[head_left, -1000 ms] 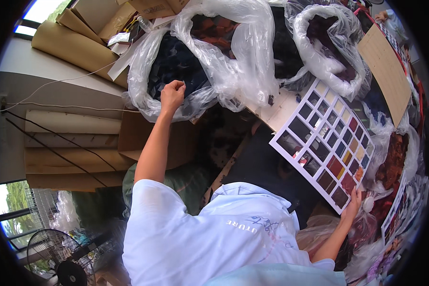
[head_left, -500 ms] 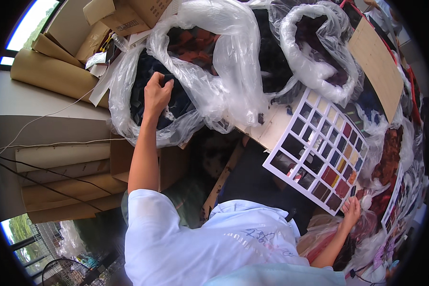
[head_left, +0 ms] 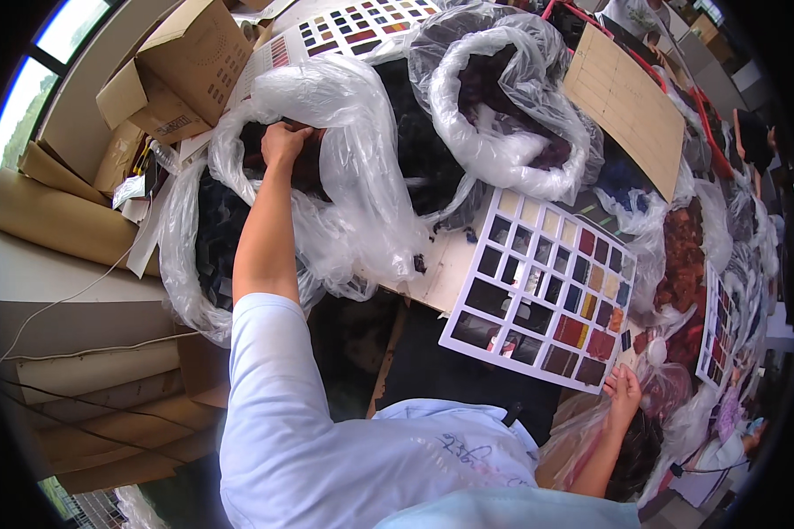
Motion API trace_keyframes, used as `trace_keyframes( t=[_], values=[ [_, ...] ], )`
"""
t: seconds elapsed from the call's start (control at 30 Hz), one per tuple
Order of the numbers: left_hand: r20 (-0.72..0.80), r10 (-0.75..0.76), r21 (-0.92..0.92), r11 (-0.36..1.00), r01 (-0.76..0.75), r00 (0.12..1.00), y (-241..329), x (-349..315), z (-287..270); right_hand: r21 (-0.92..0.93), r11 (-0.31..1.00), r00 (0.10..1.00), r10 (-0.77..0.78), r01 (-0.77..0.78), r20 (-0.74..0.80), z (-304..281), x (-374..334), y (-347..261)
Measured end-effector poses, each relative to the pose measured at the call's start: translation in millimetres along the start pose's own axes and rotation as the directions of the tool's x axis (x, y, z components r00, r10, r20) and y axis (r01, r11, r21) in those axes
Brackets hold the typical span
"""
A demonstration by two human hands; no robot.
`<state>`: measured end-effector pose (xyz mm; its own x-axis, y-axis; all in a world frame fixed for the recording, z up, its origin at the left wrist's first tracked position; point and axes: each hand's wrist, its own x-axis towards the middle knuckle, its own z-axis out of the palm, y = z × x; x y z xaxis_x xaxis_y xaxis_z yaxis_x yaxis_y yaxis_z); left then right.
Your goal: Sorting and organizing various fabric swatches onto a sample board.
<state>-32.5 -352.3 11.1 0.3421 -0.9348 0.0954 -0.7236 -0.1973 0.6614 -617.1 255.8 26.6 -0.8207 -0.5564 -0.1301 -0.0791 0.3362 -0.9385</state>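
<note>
My left hand (head_left: pixel 284 145) reaches over a clear plastic bag (head_left: pixel 326 84) with reddish-brown pieces inside. Its fingers are pinched, and a small dark piece shows at their tips; its exact kind is too small to tell. My right hand (head_left: pixel 623 388) grips the lower right corner of a white sample board (head_left: pixel 538 291). Rows of swatches in black, grey, cream, red and yellow fill the board, which lies tilted in front of me. Left of my left forearm, another plastic bag (head_left: pixel 185 273) holds dark pieces.
More open plastic bags (head_left: pixel 450 97) stand behind the board. At the back left are a cardboard box (head_left: pixel 190 70) and a brown paper roll (head_left: pixel 62 220). A second swatch sheet (head_left: pixel 357 26) lies at the back; a wooden panel (head_left: pixel 631 101) leans at the right.
My left hand has moved from the dark pieces' bag to the bag of reddish-brown ones. The view has shifted rightward. My right hand still holds the board.
</note>
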Motion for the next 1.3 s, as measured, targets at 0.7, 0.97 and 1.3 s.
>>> trace_keyframes(
  t=[0.7,0.97,1.3],
  values=[
    [0.685,0.520,-0.581,0.813,-0.048,0.511,108,-357,-43,0.163,0.582,0.413,-0.722,0.797,0.555,234,-53,-103],
    [0.756,0.579,-0.593,0.803,-0.055,0.304,166,-397,26,0.098,0.844,0.710,-0.501,0.527,0.495,184,-3,-53],
    [0.552,0.610,-0.683,0.722,-0.112,0.569,255,-339,146,0.018,0.958,0.935,-0.282,0.285,0.217,210,154,-68]
  ],
)
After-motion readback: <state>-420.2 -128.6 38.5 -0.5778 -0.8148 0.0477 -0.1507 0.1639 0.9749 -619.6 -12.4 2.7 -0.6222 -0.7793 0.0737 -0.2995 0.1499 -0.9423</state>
